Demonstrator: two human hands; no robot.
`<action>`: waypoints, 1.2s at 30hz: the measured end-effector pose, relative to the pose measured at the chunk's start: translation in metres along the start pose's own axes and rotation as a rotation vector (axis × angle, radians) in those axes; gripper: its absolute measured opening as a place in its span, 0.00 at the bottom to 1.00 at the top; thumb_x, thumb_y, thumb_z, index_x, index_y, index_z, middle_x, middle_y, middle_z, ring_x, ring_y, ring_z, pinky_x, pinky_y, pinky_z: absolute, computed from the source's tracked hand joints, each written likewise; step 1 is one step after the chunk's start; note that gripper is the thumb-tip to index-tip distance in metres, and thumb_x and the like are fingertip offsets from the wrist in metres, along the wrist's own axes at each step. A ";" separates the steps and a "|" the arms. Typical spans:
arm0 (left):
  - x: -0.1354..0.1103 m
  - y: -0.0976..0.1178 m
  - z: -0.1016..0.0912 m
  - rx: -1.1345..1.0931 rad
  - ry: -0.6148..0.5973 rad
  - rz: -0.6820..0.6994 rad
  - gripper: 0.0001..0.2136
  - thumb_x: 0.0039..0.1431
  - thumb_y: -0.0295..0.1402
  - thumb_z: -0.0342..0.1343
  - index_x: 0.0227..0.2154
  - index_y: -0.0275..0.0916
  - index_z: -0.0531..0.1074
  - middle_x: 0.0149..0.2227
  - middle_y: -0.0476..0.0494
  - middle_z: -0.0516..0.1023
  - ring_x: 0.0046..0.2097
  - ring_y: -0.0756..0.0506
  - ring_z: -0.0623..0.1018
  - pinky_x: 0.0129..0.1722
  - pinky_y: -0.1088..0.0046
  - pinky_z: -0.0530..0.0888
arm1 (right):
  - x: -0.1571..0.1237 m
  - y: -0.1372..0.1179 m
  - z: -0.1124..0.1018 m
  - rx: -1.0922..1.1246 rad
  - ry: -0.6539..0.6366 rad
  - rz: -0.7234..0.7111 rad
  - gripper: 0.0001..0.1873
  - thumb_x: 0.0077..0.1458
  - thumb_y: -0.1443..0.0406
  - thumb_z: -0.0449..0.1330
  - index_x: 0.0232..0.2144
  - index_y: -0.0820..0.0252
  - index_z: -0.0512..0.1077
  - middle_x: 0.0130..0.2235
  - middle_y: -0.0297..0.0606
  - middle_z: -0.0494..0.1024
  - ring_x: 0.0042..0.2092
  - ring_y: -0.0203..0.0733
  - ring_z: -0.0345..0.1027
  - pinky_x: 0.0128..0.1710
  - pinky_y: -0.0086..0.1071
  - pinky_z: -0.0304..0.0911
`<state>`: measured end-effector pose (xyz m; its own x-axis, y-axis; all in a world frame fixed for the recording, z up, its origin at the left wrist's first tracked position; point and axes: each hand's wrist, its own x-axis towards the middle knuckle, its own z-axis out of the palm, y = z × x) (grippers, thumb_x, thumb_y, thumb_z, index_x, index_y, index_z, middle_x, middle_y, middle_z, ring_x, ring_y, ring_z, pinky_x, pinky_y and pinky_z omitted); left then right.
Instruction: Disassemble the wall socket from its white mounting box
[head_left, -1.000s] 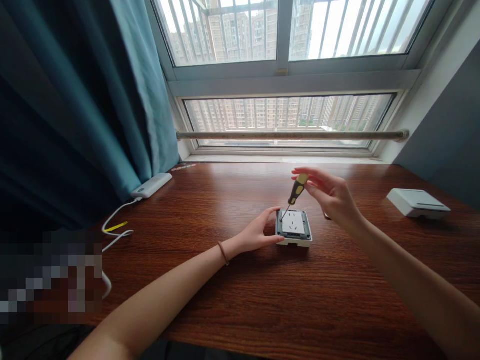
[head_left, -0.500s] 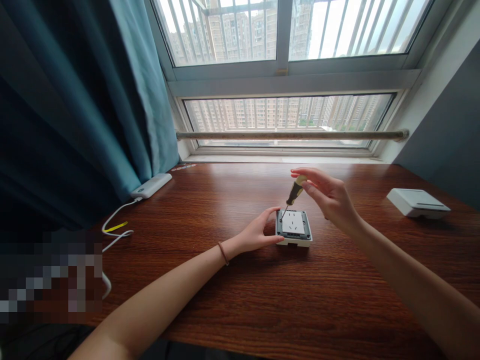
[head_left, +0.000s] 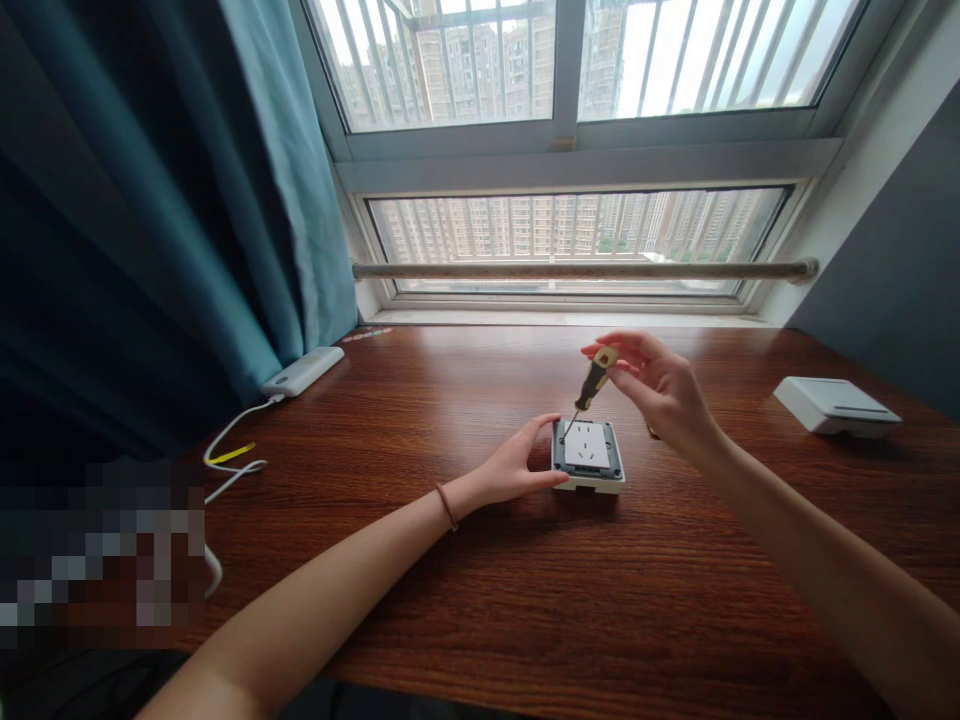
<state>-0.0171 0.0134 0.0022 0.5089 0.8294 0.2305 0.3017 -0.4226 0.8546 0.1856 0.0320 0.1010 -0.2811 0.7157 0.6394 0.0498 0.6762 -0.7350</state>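
Note:
A wall socket (head_left: 587, 447) with a white face and a grey frame lies face up in a white box on the wooden table. My left hand (head_left: 523, 462) grips it from the left, thumb on the near side and fingers at the far corner. In my right hand (head_left: 654, 380) is a screwdriver (head_left: 592, 384) with a black and yellow handle, pinched near the top. Its thin shaft slants down to the left, and the tip meets the left side of the socket's frame. A screw at the tip is too small to make out.
On the right of the table (head_left: 465, 600) rests a white box-like unit (head_left: 836, 402). A white power strip (head_left: 304, 372) with a yellow-tagged cable (head_left: 225, 440) lies at the left by the blue curtain (head_left: 300, 200). Behind the table are a window and a horizontal rail (head_left: 585, 271).
The screwdriver handle has turned and tilted slightly to the right in my right hand, whose fingers have shifted around it. My left hand and the socket have stayed put.

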 end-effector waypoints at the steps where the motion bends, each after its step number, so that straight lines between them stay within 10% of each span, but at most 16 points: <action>1: 0.000 0.000 0.000 0.000 0.000 0.002 0.36 0.47 0.38 0.61 0.58 0.43 0.52 0.60 0.39 0.58 0.60 0.38 0.59 0.61 0.58 0.53 | 0.000 -0.001 0.000 -0.005 0.001 0.000 0.12 0.54 0.69 0.55 0.42 0.58 0.68 0.43 0.40 0.75 0.47 0.41 0.68 0.48 0.40 0.64; 10: 0.000 -0.002 -0.001 0.003 -0.002 -0.007 0.36 0.47 0.39 0.61 0.58 0.43 0.52 0.60 0.38 0.57 0.60 0.38 0.59 0.60 0.57 0.53 | 0.002 0.009 -0.002 -0.285 0.191 -0.024 0.10 0.48 0.63 0.62 0.36 0.56 0.74 0.39 0.37 0.75 0.38 0.40 0.69 0.36 0.37 0.65; 16: 0.000 -0.002 0.000 -0.007 0.003 -0.004 0.36 0.47 0.38 0.61 0.58 0.43 0.51 0.60 0.38 0.57 0.60 0.37 0.59 0.60 0.56 0.52 | 0.001 0.002 -0.005 -0.164 0.038 -0.024 0.16 0.55 0.69 0.54 0.46 0.54 0.69 0.44 0.38 0.76 0.48 0.42 0.67 0.47 0.41 0.62; 24: 0.000 -0.003 0.000 0.009 0.001 -0.007 0.36 0.47 0.39 0.61 0.58 0.43 0.51 0.60 0.38 0.57 0.60 0.38 0.59 0.60 0.56 0.53 | 0.001 0.005 -0.002 -0.306 0.186 -0.063 0.11 0.48 0.64 0.62 0.37 0.56 0.75 0.36 0.37 0.74 0.38 0.40 0.68 0.37 0.37 0.64; 36: 0.000 -0.001 -0.001 0.003 0.001 0.000 0.36 0.47 0.39 0.61 0.58 0.43 0.51 0.60 0.39 0.58 0.60 0.39 0.59 0.60 0.57 0.53 | -0.001 0.004 0.001 -0.338 0.129 -0.076 0.11 0.55 0.63 0.56 0.41 0.57 0.71 0.42 0.38 0.75 0.46 0.42 0.68 0.49 0.43 0.61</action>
<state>-0.0179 0.0134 0.0019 0.5079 0.8300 0.2307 0.3041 -0.4233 0.8534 0.1848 0.0340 0.0972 -0.1746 0.6627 0.7283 0.3532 0.7326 -0.5819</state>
